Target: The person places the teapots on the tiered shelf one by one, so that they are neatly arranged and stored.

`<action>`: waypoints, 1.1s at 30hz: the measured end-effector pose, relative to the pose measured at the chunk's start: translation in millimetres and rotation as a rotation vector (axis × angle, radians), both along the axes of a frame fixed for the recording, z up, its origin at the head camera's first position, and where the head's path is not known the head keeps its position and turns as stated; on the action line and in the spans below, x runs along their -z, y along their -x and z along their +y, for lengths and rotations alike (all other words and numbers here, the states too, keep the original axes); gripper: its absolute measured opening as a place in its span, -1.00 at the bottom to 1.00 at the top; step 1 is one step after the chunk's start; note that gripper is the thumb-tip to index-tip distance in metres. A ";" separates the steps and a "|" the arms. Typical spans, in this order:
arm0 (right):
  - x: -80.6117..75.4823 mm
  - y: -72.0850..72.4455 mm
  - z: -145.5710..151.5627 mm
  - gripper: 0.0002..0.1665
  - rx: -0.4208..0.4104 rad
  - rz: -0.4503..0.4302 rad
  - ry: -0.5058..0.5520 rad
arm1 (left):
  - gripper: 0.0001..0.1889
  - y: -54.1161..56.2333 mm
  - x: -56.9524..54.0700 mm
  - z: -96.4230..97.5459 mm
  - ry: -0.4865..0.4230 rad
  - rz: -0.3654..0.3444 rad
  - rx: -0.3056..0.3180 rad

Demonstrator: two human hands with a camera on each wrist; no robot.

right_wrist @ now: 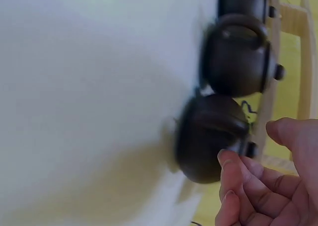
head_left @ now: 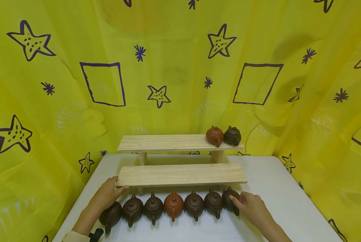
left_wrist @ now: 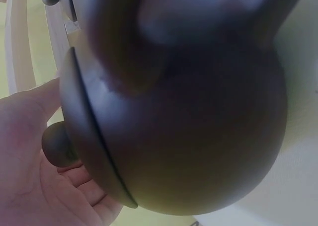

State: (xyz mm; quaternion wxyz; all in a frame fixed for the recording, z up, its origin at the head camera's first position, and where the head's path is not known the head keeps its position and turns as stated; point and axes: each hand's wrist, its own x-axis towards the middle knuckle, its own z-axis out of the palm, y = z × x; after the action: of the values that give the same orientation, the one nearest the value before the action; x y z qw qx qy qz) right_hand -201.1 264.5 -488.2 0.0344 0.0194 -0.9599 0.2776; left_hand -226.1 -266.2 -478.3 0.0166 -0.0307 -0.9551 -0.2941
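Note:
Several small teapots stand in a row in front of the lower wooden shelf: dark brown ones and one reddish-orange teapot (head_left: 173, 205) in the middle. My left hand (head_left: 106, 193) is at the shelf's left end, its thumb overlapping the front edge, above the leftmost teapot (head_left: 110, 215). In the left wrist view that dark teapot (left_wrist: 198, 151) fills the frame, partly hiding the palm and fingers. My right hand (head_left: 253, 205) is at the rightmost teapot (head_left: 229, 198), thumb over its lid. The right wrist view shows its thumb and fingers apart, fingertips (right_wrist: 226, 159) beside this teapot's body.
A reddish teapot (head_left: 214, 136) and a dark teapot (head_left: 232, 136) sit at the right end of the upper wooden shelf (head_left: 162, 143). The lower shelf (head_left: 180, 174) runs between it and the row. A white table (head_left: 265, 188) carries everything, with yellow patterned cloth (head_left: 180, 74) around it.

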 end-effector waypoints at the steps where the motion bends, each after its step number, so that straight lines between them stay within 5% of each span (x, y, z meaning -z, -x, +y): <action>1: 3.4 -0.7 -1.0 -0.47 -0.003 -0.001 -0.002 | -0.16 -0.3 0.4 0.0 -0.002 0.000 0.000; 9: 16.2 -5.1 -6.6 -0.48 0.014 0.066 -0.076 | -0.17 0.9 2.3 0.3 -0.008 0.005 0.001; 33: 29.4 -23.1 -14.5 -0.55 0.039 0.004 -0.059 | -0.19 -0.7 1.4 0.5 -0.012 0.021 0.006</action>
State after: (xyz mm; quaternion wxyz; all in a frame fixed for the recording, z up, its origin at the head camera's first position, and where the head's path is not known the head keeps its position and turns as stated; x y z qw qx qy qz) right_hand -178.0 250.0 -517.6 0.0410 0.0024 -0.9678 0.2484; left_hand -225.4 -265.7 -479.7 0.0261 -0.0365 -0.9530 -0.2995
